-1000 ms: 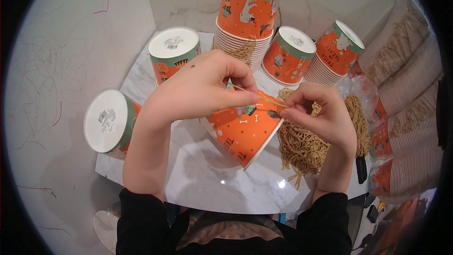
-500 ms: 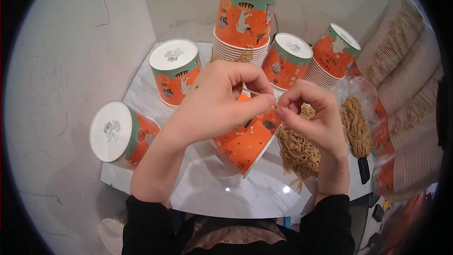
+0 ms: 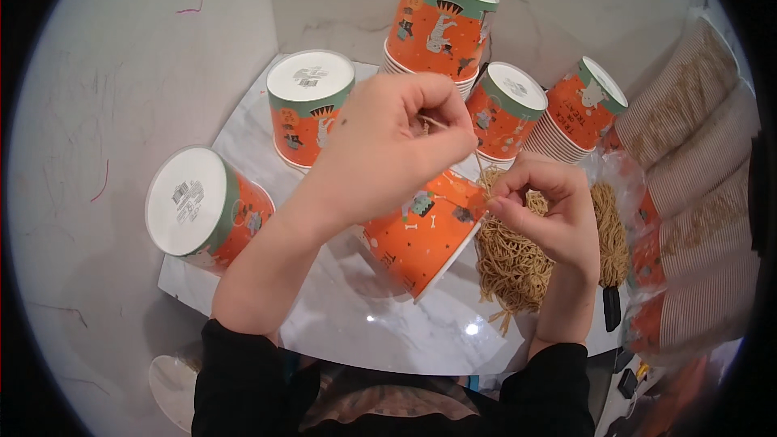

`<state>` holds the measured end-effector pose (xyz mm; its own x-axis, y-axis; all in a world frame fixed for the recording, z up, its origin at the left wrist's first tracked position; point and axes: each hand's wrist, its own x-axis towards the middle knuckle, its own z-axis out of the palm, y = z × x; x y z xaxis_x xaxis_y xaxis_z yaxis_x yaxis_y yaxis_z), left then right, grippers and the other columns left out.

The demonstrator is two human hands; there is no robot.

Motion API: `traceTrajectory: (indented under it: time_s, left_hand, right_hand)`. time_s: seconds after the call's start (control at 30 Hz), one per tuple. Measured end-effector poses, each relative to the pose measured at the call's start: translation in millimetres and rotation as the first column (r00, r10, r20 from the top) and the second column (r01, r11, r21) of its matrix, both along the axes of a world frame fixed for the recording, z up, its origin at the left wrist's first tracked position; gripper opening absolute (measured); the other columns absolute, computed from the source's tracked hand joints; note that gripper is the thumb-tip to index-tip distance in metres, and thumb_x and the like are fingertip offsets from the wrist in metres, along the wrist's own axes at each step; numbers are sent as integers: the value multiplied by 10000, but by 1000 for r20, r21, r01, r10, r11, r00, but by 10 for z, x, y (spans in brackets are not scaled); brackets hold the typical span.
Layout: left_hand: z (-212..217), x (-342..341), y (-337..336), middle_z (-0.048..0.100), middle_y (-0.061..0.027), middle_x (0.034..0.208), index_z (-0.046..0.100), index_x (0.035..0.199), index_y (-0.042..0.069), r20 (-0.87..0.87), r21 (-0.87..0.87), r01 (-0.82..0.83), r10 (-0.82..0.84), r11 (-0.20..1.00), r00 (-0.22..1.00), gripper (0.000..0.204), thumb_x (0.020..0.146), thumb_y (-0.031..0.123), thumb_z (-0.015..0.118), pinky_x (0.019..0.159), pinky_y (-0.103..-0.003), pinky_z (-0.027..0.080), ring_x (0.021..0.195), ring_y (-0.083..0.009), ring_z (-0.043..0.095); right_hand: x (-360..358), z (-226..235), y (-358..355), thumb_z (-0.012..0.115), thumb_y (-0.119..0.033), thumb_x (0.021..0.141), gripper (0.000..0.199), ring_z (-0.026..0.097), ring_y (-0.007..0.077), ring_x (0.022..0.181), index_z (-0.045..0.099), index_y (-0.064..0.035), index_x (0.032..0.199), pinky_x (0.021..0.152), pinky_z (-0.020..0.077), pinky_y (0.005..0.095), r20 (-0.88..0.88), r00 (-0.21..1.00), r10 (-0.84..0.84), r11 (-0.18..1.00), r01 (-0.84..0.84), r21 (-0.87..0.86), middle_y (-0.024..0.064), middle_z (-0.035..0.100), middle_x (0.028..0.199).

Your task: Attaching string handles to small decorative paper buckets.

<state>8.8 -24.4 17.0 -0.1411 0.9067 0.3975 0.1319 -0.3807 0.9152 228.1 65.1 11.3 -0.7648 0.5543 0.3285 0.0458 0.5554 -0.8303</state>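
Note:
A thin tan cord (image 3: 479, 167) stretches between my two hands above the table. My left hand (image 3: 392, 146), the higher one, has its fingers closed around the upper part of the cord. Lower down and to the right, my right hand (image 3: 554, 210) pinches the cord between thumb and fingertips, close to the rim of an orange paper bucket (image 3: 425, 235). That bucket lies tilted on its side beneath my hands, its printed wall partly hidden by my left hand. A loose bundle of tan cord (image 3: 514, 267) rests beside it, under my right hand and wrist.
Upside-down paper buckets stand around the marble-patterned table (image 3: 348, 316): one at left (image 3: 190, 202), one behind my left wrist (image 3: 312, 105), a tall stack (image 3: 441, 28), and others (image 3: 510, 109) at back right. Another cord bundle (image 3: 609, 235) and bagged bucket stacks (image 3: 688, 170) lie at right.
My hands have moved apart: the left has risen and the right has dropped slightly, drawing the cord out between them. The whole view has shifted a little.

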Motion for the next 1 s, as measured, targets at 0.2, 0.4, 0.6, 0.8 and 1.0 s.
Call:
traceTrajectory:
  time_s: [0.2,0.4,0.6,0.8,1.0]
  left_hand:
    - [62,-159,-43,603,32,722,646,785,14,53,94,-53,48,994,997,80,849,44,683,605,-202,387,669,-24,507]
    - [85,-143,-58,599,36,717,640,777,21,69,107,-84,77,991,995,101,852,70,688,600,-202,374,671,-22,499]
    - [63,-80,-23,596,42,736,640,794,28,73,120,-90,82,989,994,100,872,80,675,617,-203,369,688,-22,490]
    - [32,-25,-38,581,46,769,622,816,31,105,49,38,-43,998,994,98,882,80,675,654,-203,373,737,-27,494]
    - [-39,77,38,581,37,810,623,855,19,184,71,173,-184,982,966,71,887,62,669,679,-213,388,758,-35,499]
  right_hand:
    - [12,25,-11,765,-52,824,83,510,41,654,711,10,821,588,396,227,69,998,14,999,-16,35,-17,587,722]
    - [33,29,27,747,-55,830,73,518,54,643,711,8,822,588,399,232,67,997,35,996,-41,83,-3,599,728]
    - [68,57,77,743,-70,847,80,521,51,651,721,7,856,597,403,227,111,993,45,996,-52,66,1,602,738]
    - [34,55,51,822,-112,829,156,508,53,645,735,-5,904,590,399,232,166,985,48,998,-56,42,-16,567,714]
    - [-7,17,-58,841,-106,801,175,527,93,627,725,-27,906,575,421,263,165,986,21,982,-51,182,2,534,698]
